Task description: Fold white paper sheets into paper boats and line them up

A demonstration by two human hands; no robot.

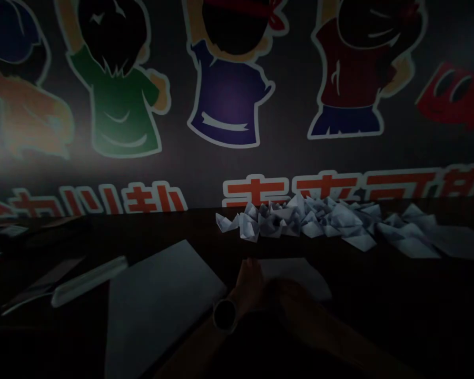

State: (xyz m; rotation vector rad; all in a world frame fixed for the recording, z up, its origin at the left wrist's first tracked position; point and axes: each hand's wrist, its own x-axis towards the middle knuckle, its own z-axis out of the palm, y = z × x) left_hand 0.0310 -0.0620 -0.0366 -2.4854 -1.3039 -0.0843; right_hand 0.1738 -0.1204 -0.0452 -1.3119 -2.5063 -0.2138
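Grip's too dark to call, but left hand (249, 284) and right hand (290, 302) rest on a paper sheet (300, 271) at lower centre, seemingly pinning it flat, with the folded-paper pile (312, 221) just above.

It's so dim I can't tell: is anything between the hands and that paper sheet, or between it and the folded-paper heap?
Nothing visible. The left hand and right hand seem to rest on the sheet. Only bare dark table lies between it and the heap.

Matt white paper sheet (296, 273), dark table (398, 305)
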